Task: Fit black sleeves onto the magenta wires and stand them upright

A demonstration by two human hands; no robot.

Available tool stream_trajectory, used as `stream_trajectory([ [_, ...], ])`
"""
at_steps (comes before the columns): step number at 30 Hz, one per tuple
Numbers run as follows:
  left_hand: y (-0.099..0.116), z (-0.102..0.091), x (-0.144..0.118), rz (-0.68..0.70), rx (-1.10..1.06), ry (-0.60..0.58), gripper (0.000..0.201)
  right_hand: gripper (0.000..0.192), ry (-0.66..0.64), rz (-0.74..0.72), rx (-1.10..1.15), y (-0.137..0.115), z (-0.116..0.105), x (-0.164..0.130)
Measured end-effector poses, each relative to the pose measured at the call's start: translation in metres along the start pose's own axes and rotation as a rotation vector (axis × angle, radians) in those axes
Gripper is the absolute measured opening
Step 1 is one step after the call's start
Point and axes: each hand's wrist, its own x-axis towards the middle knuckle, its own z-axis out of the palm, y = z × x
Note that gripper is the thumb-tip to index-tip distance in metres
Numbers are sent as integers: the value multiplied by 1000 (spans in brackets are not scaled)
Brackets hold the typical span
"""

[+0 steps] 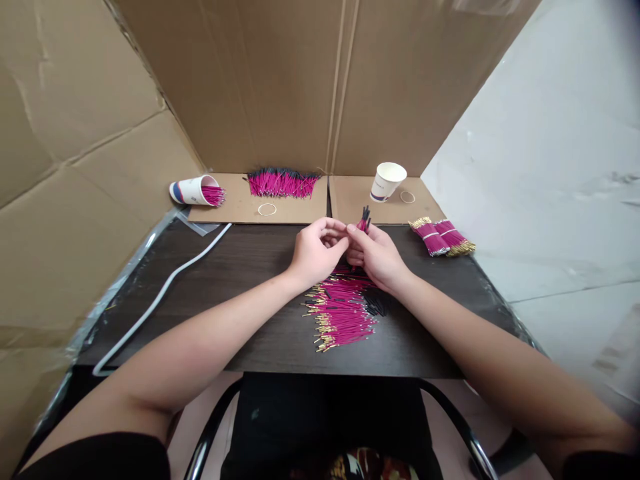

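My right hand [377, 259] is closed round a small bunch of magenta wires with black sleeves [366, 219], whose dark ends point up and away from me. My left hand [320, 250] has curled fingers, its thumb and forefinger meeting the right fingertips. Whatever it pinches is too small or hidden to make out. Just below both hands lies a loose pile of magenta wires [345, 313] with gold pins on their left ends. Several loose black sleeves [376, 301] sit at the pile's right side.
Magenta wires with black ends [283, 183] lie in a row on cardboard [225, 212]. A paper cup [187, 191] on its side holds wires; another cup [387, 181] stands upright. Rubber bands [267, 209], banded wire bundles [443, 237] and a white cable [165, 293] lie around.
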Motion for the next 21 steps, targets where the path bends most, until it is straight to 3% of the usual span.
stream_trajectory([
  [9,4,-3,-3,74,96,-40,22,61,16,-259,-256,-2,-18,6],
  [16,-3,-8,-1,86,177,-47,15,65,53,-344,-429,0,-45,26],
  [21,-5,-10,0,76,190,-67,15,68,78,-370,-426,5,-54,36],
])
